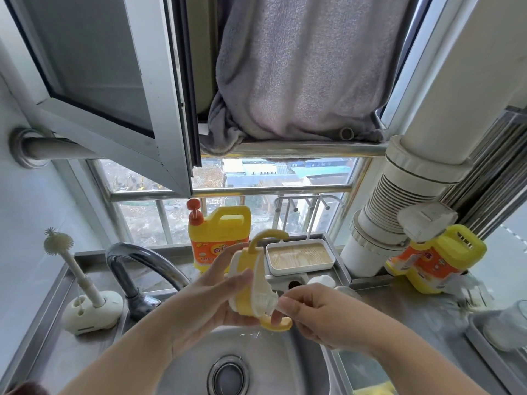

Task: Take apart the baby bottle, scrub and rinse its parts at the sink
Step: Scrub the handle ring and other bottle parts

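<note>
A view from head height looks down on a steel sink [182,363] set into a steel desk [399,306] beneath a window. A grey towel [296,69] hangs over a rail above the glass. A wide white drainpipe [399,195] runs down at the right. A curved tap [137,269] stands at the sink's left rear, and no water can be seen running from it. A yellow detergent jug [219,232] with an orange pump sits on the sill, and a second yellow jug [436,260] stands on the desk at the right. A white bottle brush [77,266] stands upright in its holder at the left.

Over the basin, two bare hands hold the baby bottle's top part [248,283], a yellow collar with two curved handles and a pale silicone piece seated in it. The left hand [211,300] wraps around the collar from the left, thumb across its front. The right hand [316,312] pinches the edge of the silicone piece [265,303] between thumb and fingertips.

This looks like the taking-apart step, with the soft piece being worked free of the collar. The next move probably calls for a firm hold on the collar and a steady pull, since wet silicone can slip from the fingers. Scrubbing and rinsing appear not yet begun.
</note>
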Available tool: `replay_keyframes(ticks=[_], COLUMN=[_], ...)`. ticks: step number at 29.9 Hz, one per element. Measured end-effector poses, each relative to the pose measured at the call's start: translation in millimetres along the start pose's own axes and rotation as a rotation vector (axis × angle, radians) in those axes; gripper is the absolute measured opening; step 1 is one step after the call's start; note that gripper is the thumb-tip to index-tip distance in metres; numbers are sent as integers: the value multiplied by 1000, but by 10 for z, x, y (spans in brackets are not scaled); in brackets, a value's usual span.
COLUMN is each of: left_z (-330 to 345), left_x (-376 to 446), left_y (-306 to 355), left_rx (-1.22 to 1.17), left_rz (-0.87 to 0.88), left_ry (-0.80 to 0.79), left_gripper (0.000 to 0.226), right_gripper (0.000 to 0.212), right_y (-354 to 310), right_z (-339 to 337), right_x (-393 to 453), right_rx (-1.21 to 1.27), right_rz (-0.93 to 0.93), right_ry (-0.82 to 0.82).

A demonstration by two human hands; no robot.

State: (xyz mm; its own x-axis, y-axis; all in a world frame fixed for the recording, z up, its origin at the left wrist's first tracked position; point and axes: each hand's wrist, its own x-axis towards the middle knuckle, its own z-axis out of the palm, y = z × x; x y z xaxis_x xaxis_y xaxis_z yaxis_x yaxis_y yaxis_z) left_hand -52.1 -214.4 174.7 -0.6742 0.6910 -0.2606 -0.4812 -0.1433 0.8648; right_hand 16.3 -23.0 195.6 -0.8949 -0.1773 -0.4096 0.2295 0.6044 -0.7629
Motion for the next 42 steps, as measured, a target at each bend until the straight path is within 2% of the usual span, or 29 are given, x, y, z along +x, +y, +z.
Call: replay_keyframes(ticks=[2,3,5,7,8,10,11,12,14,16,18,19,20,23,24,25,27,29,31,33,35,37,39,40,42], left_z=[16,19,19,25,34,37,39,34,16,3,13,18,28,42,46,45,50,39,31,27,38,48,45,41,17], left_x=[14,19,25,28,29,32,28,22,15,17,17,15,8,13,18,23,2,-31,-45,-43,-37,-33,-24,-22,-12], left_y=[6,4,-6,-2,8,21,25,32,27,32,32,26,24,72,114,155,219,216,146,78,78,112,142,145,118], left_rx=[82,113,158,185,195,237,259,282,329,362,369,374,373,340,349,368,390,367,328,281,248,265,345,374,390], left_rz=[10,14,5,-1,6,45,71,98,159,214,247,251,244,192,180,172,157,125,77,45,50,94,183,224,281], left_ry=[64,84,91,82,84,76,70,72,101,111,107,110,111,101,95,93,83,57,43,51,25,15,53,78,93], left_gripper=[44,44,49,54,55,58,61,64,71,74,68,67,68,68,66,64,59,64,67,68,74,78,71,70,74], right_gripper=[27,24,12,27,32,29,18,15,29,33,38,40,40,38,35,28,13,11,9,20,34,34,37,39,37], right_y=[-24,-39,6,97,108,115,77,60,58,-24,-40,-52,-64,-45,-5,32,135,198,162,119,97,42,-41,-67,-94], right_z=[43,74,95,84,74,91,113,132,143,117,79,71,71,55,65,93,155,185,149,81,29,55,89,112,104], right_x=[-24,-43,-15,34,64,96,100,94,56,-4,-40,-33,-9,78,89,90,107,69,19,-2,10,20,32,6,-15], right_rx=[-151,-297,-837,-1078,-1086,-1029,-972,-864,-402,-40,129,59,-110,-866,-975,-1034,-1066,-1089,-1139,-1172,-1130,-1039,-801,-587,-265], right_rz=[-21,-71,-196,-275,-307,-283,-256,-231,-129,-23,22,23,-10,-172,-225,-303,-471,-545,-582,-598,-555,-423,-220,-162,-102], right_ry=[68,151,372,616,665,664,655,583,255,30,-59,-42,56,592,710,795,860,873,968,1025,990,861,590,426,202])
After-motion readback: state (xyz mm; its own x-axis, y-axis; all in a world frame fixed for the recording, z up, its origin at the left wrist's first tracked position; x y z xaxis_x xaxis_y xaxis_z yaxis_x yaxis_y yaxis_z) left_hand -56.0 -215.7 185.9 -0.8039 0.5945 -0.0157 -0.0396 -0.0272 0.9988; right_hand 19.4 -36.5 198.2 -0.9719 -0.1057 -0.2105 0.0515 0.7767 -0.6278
